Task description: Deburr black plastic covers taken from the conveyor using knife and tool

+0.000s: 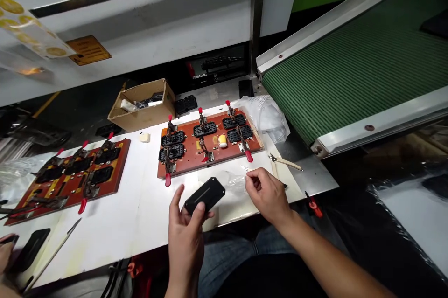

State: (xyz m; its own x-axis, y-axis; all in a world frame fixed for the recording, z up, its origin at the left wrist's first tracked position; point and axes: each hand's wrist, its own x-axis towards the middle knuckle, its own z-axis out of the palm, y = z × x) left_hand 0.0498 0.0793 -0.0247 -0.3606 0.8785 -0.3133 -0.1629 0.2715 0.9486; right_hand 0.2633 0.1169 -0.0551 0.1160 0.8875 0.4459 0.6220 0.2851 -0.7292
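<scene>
Holding a black plate (208, 191) in the left hand (185, 232), above the near part of the white table (140, 214), with the thumb pressed on the upper face, the forefinger sticking up free and other fingers tucked underneath. Slanting the plate up toward the right, with a thin line along the middle and small holes near the corners in plain sight. Pinching, between thumb and forefinger of the right hand (269, 193), what looks like a small white strip (244, 168), with the other fingers curled toward the palm; well apart from the plate, to its right. Cannot make out the marks on the strip. Between the hands, on the table, some crinkled clear film (234, 182). Just beyond, a reddish-brown board (187, 160) with red-tipped clamps over several black parts (205, 128), and on it a yellow-and-white roll (223, 141). Beside the board, on the right, a pair of pale-handled pliers (287, 163) and a clear plastic bag (268, 118); behind on the left, a cardboard box (145, 118) with odds and ends inside. Farther left, a second board (121, 162) with similar clamps, and, at the left edge, partly cut off, a co-worker's hand (4, 256) near another black plate (33, 247). At upper right, a green conveyor belt (350, 65).
</scene>
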